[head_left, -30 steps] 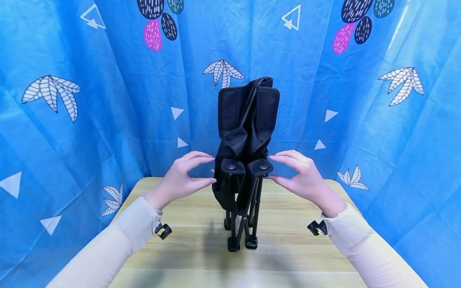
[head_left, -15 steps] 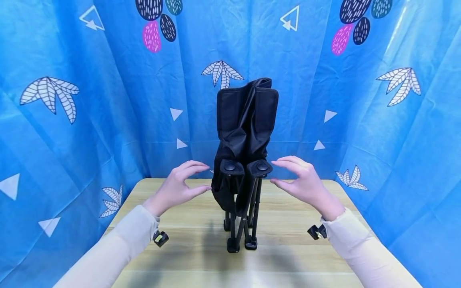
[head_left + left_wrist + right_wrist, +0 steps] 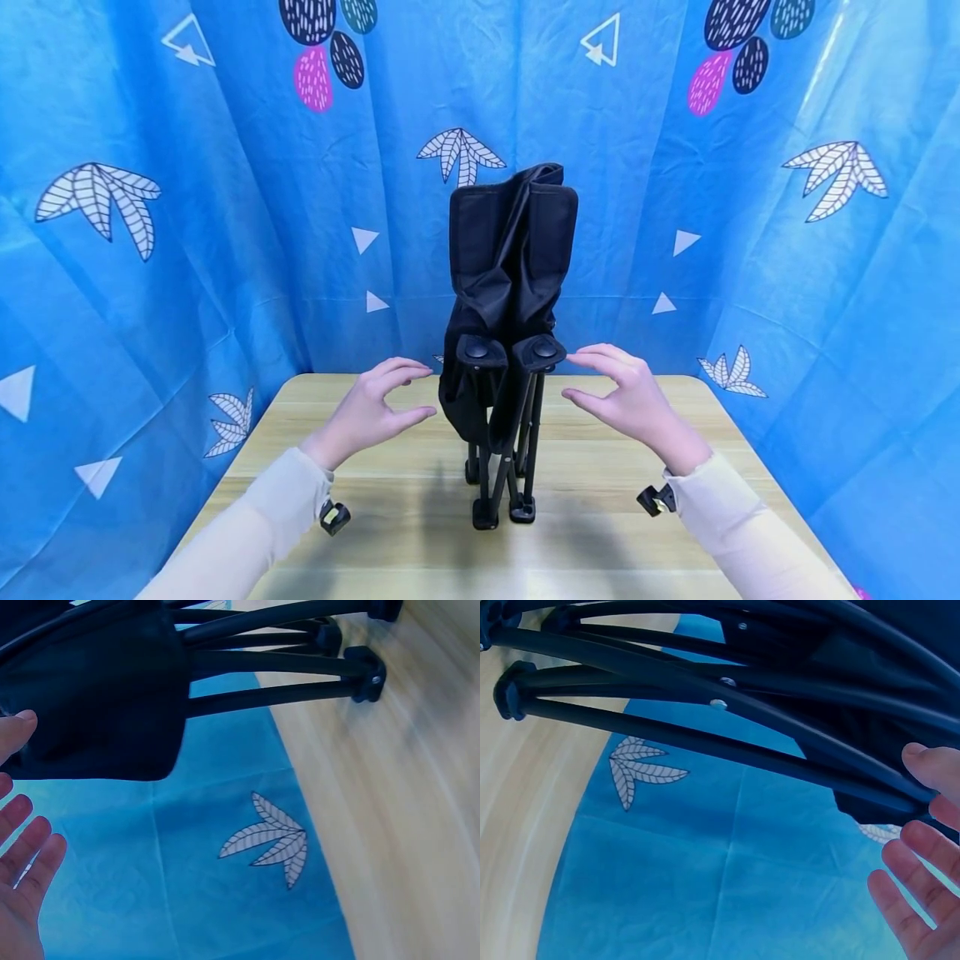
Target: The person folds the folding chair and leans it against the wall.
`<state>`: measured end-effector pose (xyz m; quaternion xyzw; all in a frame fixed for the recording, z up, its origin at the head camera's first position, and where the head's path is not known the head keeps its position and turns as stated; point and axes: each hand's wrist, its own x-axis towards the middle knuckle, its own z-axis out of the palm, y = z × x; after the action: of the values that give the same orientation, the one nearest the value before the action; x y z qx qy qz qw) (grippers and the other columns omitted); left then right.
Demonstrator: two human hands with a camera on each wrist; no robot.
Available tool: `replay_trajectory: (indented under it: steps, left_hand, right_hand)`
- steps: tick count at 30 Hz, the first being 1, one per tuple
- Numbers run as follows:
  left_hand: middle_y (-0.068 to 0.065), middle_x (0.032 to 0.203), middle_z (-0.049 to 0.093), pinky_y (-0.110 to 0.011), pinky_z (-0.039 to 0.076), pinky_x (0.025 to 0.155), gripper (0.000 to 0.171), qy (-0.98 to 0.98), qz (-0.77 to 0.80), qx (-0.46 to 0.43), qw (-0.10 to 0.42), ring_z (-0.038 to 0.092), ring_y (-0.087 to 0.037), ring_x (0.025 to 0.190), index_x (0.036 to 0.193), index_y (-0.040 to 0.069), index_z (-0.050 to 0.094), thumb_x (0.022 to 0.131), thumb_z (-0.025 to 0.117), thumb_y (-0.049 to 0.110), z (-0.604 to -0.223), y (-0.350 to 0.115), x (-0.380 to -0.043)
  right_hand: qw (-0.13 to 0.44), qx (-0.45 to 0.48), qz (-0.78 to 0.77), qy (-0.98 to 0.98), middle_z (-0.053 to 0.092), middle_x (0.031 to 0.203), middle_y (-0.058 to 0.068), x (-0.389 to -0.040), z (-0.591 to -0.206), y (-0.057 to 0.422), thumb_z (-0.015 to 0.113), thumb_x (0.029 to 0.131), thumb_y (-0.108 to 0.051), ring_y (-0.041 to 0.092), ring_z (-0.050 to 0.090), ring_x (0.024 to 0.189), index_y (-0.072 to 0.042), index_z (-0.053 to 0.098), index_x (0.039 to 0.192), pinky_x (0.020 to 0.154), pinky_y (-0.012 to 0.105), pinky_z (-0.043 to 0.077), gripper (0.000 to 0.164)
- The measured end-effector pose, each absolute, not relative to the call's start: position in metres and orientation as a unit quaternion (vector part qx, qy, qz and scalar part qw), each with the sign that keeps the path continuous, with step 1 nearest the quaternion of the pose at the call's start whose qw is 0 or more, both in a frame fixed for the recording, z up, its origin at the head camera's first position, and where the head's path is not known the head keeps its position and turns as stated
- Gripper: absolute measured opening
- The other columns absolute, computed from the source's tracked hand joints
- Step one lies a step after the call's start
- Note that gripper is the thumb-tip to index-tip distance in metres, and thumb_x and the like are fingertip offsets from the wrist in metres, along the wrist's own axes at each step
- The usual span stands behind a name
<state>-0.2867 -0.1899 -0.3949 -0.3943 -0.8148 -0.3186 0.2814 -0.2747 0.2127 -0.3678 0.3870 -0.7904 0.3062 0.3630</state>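
A folded black camp chair (image 3: 480, 233) stands upright on its feet, its fabric bunched around the frame. To its left, my left hand (image 3: 375, 404) has its fingers and thumb spread apart with a gap before the fabric. On the other side, my right hand (image 3: 626, 396) is held in a similar pose, fingertips close to the right armrest end (image 3: 542, 352). Neither hand holds anything. The left wrist view has the chair's dark fabric (image 3: 105, 705) beyond the thumb. Crossed metal legs (image 3: 705, 742) fill the upper part of the right wrist view, beside the right hand's spread fingers.
Under the chair is a light wooden table (image 3: 360, 533) with rounded far corners. A blue curtain (image 3: 247, 250) printed with leaves and triangles surrounds the back and sides. Small black devices are worn at the left cuff (image 3: 300, 479) and right cuff (image 3: 705, 492).
Both hands have sunk lower beside the chair, and the left has drawn slightly away from its fabric. The chair stands where it was.
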Motion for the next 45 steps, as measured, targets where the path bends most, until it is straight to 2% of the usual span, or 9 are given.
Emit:
replay_trajectory:
  steps: [12, 21, 23, 26, 28, 30, 36, 45]
  left_hand:
    - [-0.008, 0.125, 0.078, -0.039, 0.066, 0.088, 0.050, -0.828, -0.329, -0.374, 0.256, 0.076, -0.026, 0.110, 0.125, 0.007, 0.078, 0.081, 0.098, 0.017, -0.422, -0.192, -0.288]
    - [-0.010, 0.124, 0.078, -0.038, 0.067, 0.087, 0.047, -0.834, -0.328, -0.372, 0.242, 0.075, -0.027, 0.112, 0.122, 0.006, 0.078, 0.081, 0.098, 0.016, -0.445, -0.188, -0.288]
    - [-0.009, 0.122, 0.078, -0.037, 0.067, 0.087, 0.046, -0.836, -0.328, -0.370, 0.239, 0.075, -0.026, 0.111, 0.121, 0.006, 0.078, 0.081, 0.098, 0.016, -0.451, -0.187, -0.288]
    - [-0.008, 0.121, 0.078, -0.036, 0.066, 0.087, 0.046, -0.841, -0.329, -0.364, 0.228, 0.075, -0.024, 0.109, 0.121, 0.007, 0.078, 0.081, 0.098, 0.017, -0.458, -0.186, -0.288]
    - [-0.006, 0.120, 0.078, -0.036, 0.066, 0.087, 0.045, -0.845, -0.329, -0.360, 0.220, 0.075, -0.024, 0.108, 0.121, 0.008, 0.078, 0.081, 0.098, 0.018, -0.464, -0.186, -0.289]
    - [-0.005, 0.119, 0.078, -0.036, 0.066, 0.086, 0.045, -0.848, -0.330, -0.357, 0.213, 0.075, -0.024, 0.108, 0.121, 0.008, 0.078, 0.081, 0.098, 0.018, -0.468, -0.185, -0.290]
    - [-0.004, 0.119, 0.078, -0.034, 0.065, 0.086, 0.044, -0.850, -0.329, -0.358, 0.202, 0.074, -0.022, 0.108, 0.119, 0.009, 0.078, 0.080, 0.098, 0.019, -0.482, -0.184, -0.292]
    - [0.000, 0.120, 0.077, -0.031, 0.064, 0.088, 0.043, -0.867, -0.329, -0.340, 0.156, 0.074, -0.021, 0.110, 0.120, 0.013, 0.078, 0.082, 0.097, 0.019, -0.501, -0.184, -0.294]
  right_hand:
    - [0.358, 0.371, 0.315, -0.797, 0.081, 0.110, 0.011, -0.274, -0.388, 0.214, 0.099, 0.070, -0.002, 0.030, 0.077, 0.099, -0.004, 0.082, 0.117, 0.095, 0.007, 0.052, 0.050]
    - [0.342, 0.362, 0.321, -0.806, 0.081, 0.111, 0.010, -0.276, -0.401, 0.215, 0.098, 0.072, -0.003, 0.029, 0.077, 0.097, -0.005, 0.082, 0.117, 0.091, 0.007, 0.053, 0.047]
    - [0.339, 0.358, 0.318, -0.810, 0.081, 0.111, 0.009, -0.277, -0.404, 0.215, 0.098, 0.073, -0.003, 0.028, 0.077, 0.096, -0.005, 0.082, 0.117, 0.089, 0.012, 0.056, 0.047]
    - [0.333, 0.354, 0.316, -0.815, 0.082, 0.111, 0.010, -0.277, -0.409, 0.215, 0.098, 0.074, -0.004, 0.030, 0.077, 0.094, -0.004, 0.082, 0.116, 0.083, 0.028, 0.064, 0.046]
    - [0.328, 0.350, 0.315, -0.819, 0.082, 0.112, 0.010, -0.277, -0.412, 0.216, 0.098, 0.074, -0.004, 0.030, 0.078, 0.093, -0.004, 0.082, 0.116, 0.079, 0.039, 0.066, 0.045]
    - [0.323, 0.348, 0.315, -0.822, 0.082, 0.112, 0.010, -0.277, -0.415, 0.216, 0.097, 0.074, -0.003, 0.030, 0.078, 0.092, -0.003, 0.081, 0.116, 0.078, 0.045, 0.067, 0.044]
    - [0.310, 0.340, 0.314, -0.830, 0.082, 0.112, 0.011, -0.279, -0.423, 0.216, 0.097, 0.075, -0.004, 0.028, 0.077, 0.092, -0.003, 0.081, 0.115, 0.078, 0.045, 0.066, 0.043]
    - [0.280, 0.325, 0.320, -0.845, 0.081, 0.111, 0.010, -0.283, -0.438, 0.219, 0.097, 0.077, -0.005, 0.026, 0.076, 0.090, -0.004, 0.081, 0.116, 0.076, 0.041, 0.065, 0.042]
